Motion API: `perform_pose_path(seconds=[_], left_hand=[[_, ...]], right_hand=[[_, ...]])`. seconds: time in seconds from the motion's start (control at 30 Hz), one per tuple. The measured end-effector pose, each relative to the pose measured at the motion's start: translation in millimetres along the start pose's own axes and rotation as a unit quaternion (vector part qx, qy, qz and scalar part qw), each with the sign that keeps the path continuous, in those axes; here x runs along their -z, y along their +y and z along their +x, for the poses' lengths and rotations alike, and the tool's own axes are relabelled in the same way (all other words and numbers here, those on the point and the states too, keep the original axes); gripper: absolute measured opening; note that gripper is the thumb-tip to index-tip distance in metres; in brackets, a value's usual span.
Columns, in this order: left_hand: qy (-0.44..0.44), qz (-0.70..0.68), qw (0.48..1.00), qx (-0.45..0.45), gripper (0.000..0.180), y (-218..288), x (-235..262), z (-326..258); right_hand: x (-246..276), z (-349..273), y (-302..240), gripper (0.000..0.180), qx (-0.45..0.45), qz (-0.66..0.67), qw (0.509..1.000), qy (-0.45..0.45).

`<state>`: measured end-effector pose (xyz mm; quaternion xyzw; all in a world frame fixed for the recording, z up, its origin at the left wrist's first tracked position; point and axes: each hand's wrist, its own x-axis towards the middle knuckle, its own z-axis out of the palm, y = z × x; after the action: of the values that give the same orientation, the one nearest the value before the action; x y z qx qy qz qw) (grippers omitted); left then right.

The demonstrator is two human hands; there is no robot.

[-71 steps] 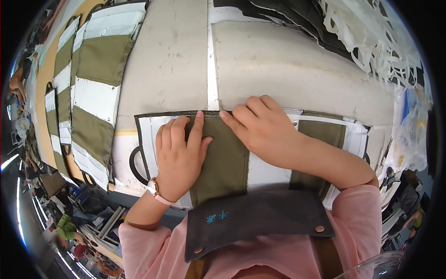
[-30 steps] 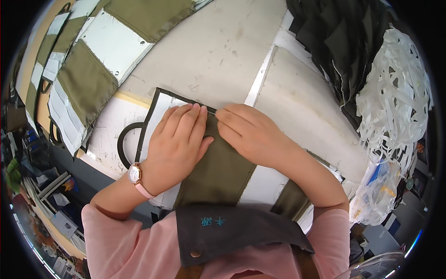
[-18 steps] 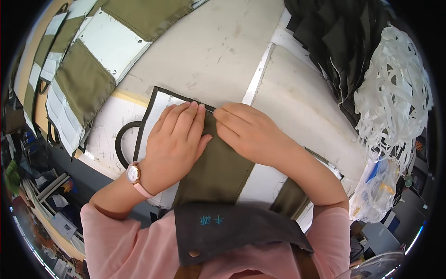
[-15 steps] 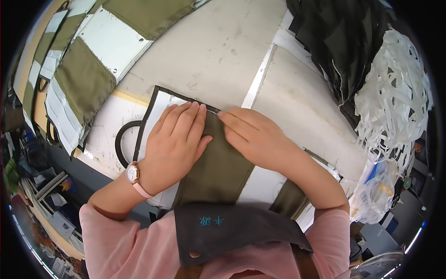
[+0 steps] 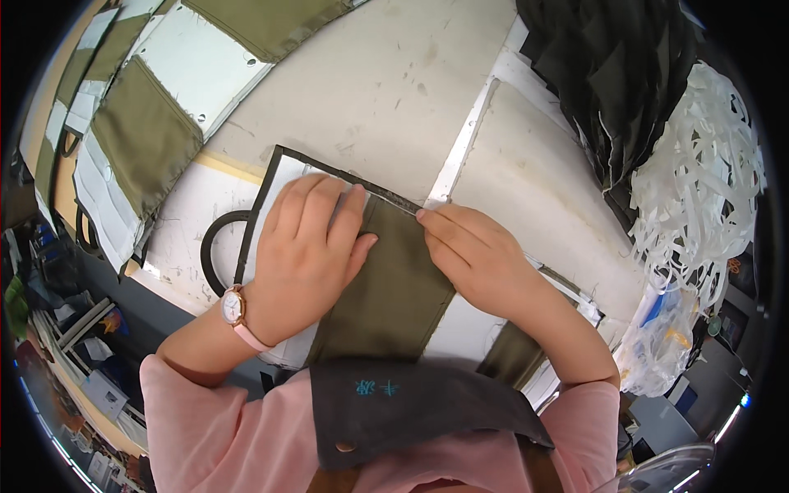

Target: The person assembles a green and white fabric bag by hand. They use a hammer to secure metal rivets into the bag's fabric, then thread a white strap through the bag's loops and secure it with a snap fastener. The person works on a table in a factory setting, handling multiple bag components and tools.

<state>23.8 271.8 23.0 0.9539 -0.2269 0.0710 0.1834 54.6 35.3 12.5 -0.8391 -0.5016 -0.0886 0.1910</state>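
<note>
A fabric panel in olive green and white (image 5: 386, 287) lies on the table in front of me, with a dark binding strip (image 5: 382, 193) along its far edge. From its left side sticks out a black loop handle (image 5: 215, 251). My left hand (image 5: 308, 246), a watch on its wrist, rests on the white part with fingers stretched out and the tips close to the bound edge. At the right part of that edge, my right hand (image 5: 468, 251) pinches the strip between its fingertips. The palms and the panel beneath them are hidden.
More olive and white panels (image 5: 148, 123) with black loops lie at the far left. A pile of dark fabric pieces (image 5: 612, 74) stands at the far right, beside a tangle of white strips (image 5: 699, 172) and a clear plastic bag (image 5: 657, 345). A pale table surface (image 5: 353, 90) extends beyond the panel.
My right hand has slid to the right along the bound edge, away from the left one. My left hand stays nearly in place, its fingers slightly more bent.
</note>
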Motion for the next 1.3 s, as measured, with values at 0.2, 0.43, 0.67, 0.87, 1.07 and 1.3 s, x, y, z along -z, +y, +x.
perform_pose_path(seconds=[0.2, 0.43, 0.67, 0.87, 1.07, 1.3], left_hand=[[-0.038, 0.047, 0.998, -0.019, 0.051, 2, 3, 1], [-0.030, 0.070, 0.997, -0.018, 0.049, 1, 0, 2], [-0.015, 0.075, 0.996, -0.041, 0.048, -2, 0, 3], [-0.005, 0.066, 0.997, -0.037, 0.043, -3, -3, 1], [-0.003, 0.049, 0.998, -0.032, 0.040, -6, -1, -1], [0.007, 0.045, 0.998, -0.036, 0.040, -7, -3, -2]], right_hand=[[-17, 31, -3, 0.020, -0.002, 0.055, 0.998, 0.040], [-8, -2, -5, 0.021, -0.020, 0.025, 0.999, 0.042], [-21, 30, 0, 0.022, -0.012, 0.077, 0.995, 0.062], [-21, 32, 0, 0.021, -0.015, 0.069, 0.996, 0.046], [-24, 47, 3, 0.023, -0.023, 0.091, 0.995, 0.034], [-24, 57, 3, 0.021, -0.036, 0.139, 0.990, -0.005]])
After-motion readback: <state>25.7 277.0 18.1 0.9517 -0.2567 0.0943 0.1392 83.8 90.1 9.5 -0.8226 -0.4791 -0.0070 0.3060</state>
